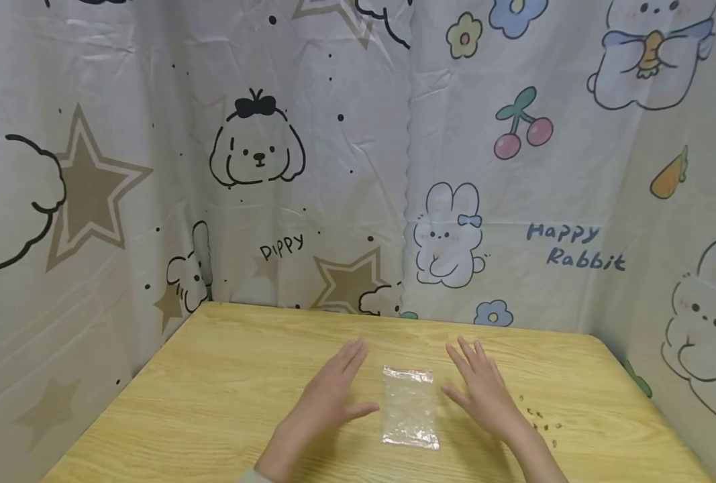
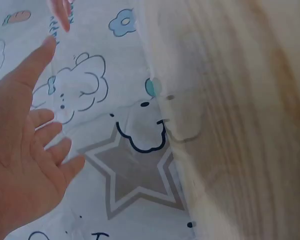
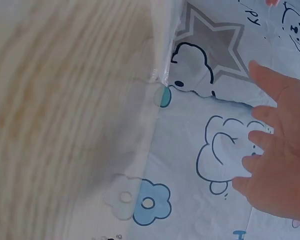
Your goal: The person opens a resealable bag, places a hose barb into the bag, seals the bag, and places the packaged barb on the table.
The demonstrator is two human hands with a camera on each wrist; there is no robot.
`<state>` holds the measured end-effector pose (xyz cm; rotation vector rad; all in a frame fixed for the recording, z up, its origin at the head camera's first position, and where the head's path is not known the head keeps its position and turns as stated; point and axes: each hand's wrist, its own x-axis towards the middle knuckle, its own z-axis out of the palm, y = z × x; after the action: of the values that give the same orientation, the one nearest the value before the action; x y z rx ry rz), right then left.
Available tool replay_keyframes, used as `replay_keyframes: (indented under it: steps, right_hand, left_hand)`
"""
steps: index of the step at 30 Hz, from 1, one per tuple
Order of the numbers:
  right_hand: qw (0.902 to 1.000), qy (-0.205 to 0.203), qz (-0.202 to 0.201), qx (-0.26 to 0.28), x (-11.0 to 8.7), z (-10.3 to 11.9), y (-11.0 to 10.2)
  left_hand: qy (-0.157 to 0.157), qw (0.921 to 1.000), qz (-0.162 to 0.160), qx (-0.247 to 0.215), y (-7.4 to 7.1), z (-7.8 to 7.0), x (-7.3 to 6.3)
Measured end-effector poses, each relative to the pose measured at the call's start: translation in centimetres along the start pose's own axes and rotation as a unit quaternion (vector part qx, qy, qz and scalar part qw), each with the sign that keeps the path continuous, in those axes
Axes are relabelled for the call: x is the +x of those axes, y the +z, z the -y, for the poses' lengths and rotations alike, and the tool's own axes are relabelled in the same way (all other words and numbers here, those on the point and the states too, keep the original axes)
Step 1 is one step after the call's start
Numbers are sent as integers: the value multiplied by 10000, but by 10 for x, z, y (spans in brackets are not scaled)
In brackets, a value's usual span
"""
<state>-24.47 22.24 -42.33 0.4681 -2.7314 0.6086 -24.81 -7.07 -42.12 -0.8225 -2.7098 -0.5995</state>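
Note:
A clear, flat plastic bag (image 1: pixel 409 408) lies on the wooden table between the two hands. To its left is my left hand (image 1: pixel 326 396), fingers stretched forward and the thumb pointing at the bag's left edge. My right hand (image 1: pixel 484 394) is on the other side, fingers spread, holding nothing. Several small brown bits (image 1: pixel 539 416) are scattered on the table just right of the right wrist. In the left wrist view the left hand (image 2: pixel 32 150) has an empty palm. The right wrist view shows the right hand (image 3: pixel 285 145) with its fingers extended, and the shiny edge of the bag (image 3: pixel 164 50).
The yellow wood-grain table (image 1: pixel 213 376) runs back to a cloth curtain (image 1: pixel 358 168) printed with dogs, stars, rabbits and flowers. More of that cloth hangs along the left and right sides of the table.

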Motion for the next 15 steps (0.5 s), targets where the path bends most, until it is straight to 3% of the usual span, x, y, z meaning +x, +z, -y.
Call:
replay_keyframes:
  steps: [9,15]
  right_hand:
    - [9981,-575,188,135,6,2,6]
    - [9940,-849,587,362,10,-3,11]
  left_hand:
    - [187,9971,688,-270,3,-5,-7]
    - [489,9949,849,-222,5,-8,-4]
